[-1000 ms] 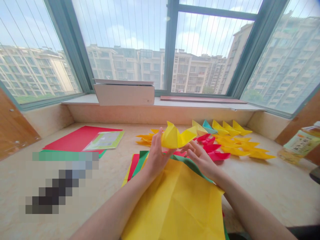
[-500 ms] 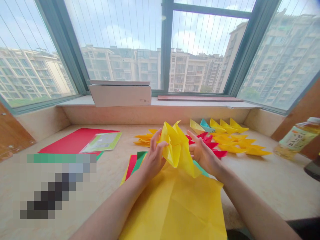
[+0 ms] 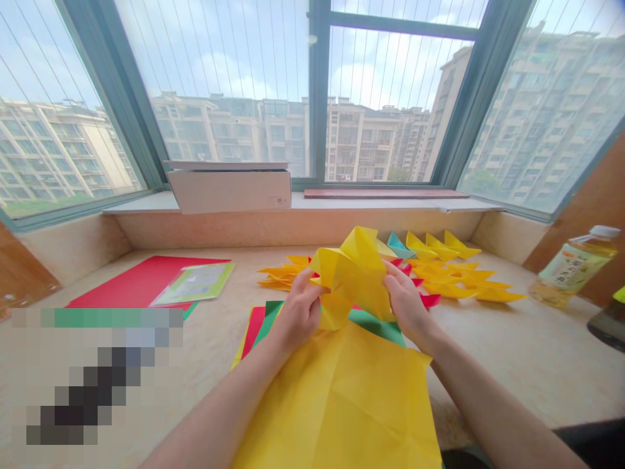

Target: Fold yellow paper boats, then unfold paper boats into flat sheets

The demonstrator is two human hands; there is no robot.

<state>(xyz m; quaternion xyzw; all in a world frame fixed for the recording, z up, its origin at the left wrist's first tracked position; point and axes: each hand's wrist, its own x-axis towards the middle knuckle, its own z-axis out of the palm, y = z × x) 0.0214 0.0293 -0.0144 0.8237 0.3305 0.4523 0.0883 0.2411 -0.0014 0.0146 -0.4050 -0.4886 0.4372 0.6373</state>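
Note:
A partly opened piece of folded yellow paper (image 3: 354,273) is held up between my two hands, its creases and bent flaps showing. My left hand (image 3: 300,309) pinches its left edge between thumb and fingers. On the right edge my right hand (image 3: 407,299) grips it, the thumb on the near face and the other fingers mostly hidden behind. Below the hands a large creased yellow sheet (image 3: 342,397) lies over red and green paper sheets (image 3: 378,326).
Folded yellow paper boats (image 3: 454,280) stand in rows at right, with a teal boat (image 3: 400,245) behind. Orange folded pieces (image 3: 280,271) lie left of the hands. A drink bottle (image 3: 573,267) is far right, red paper (image 3: 141,280) at left, a white box (image 3: 229,189) on the sill.
The folded yellow paper has been spread wider and turned, showing a broader face. My right hand's fingers, apart before, have closed on its right edge. The view has shifted slightly.

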